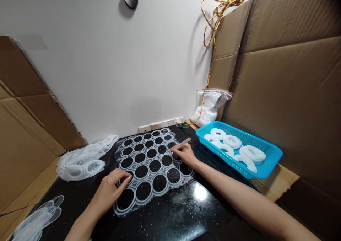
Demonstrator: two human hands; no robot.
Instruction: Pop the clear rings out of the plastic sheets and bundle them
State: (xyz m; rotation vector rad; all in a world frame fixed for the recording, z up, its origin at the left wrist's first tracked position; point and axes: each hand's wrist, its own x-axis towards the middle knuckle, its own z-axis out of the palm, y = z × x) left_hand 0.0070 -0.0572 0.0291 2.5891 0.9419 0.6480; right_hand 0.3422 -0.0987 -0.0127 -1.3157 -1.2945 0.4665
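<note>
A translucent whitish sheet of joined rings (pixel 148 161) lies flat on the black tabletop, the dark surface showing through its round holes. My left hand (pixel 110 185) is at the sheet's left edge, thumb and fingertips drawn together over one ring near the front corner; they appear to pinch it. Over the right side of the sheet, my right hand (pixel 186 154) grips a slim, pale, pen-like stick (pixel 183 142) between thumb and fingers. The stick's upper end points up and to the right, and its lower end is hidden by the fingers.
At right stands a blue plastic basket (pixel 269 166) with several white rings. More ring sheets (pixel 87 159) are heaped at left, with thin clear discs (pixel 39 219) in front. A plastic bag (pixel 210 107), sockets (pixel 156 126), a yellow cord (pixel 214 49) and cardboard walls (pixel 287 91) border the table.
</note>
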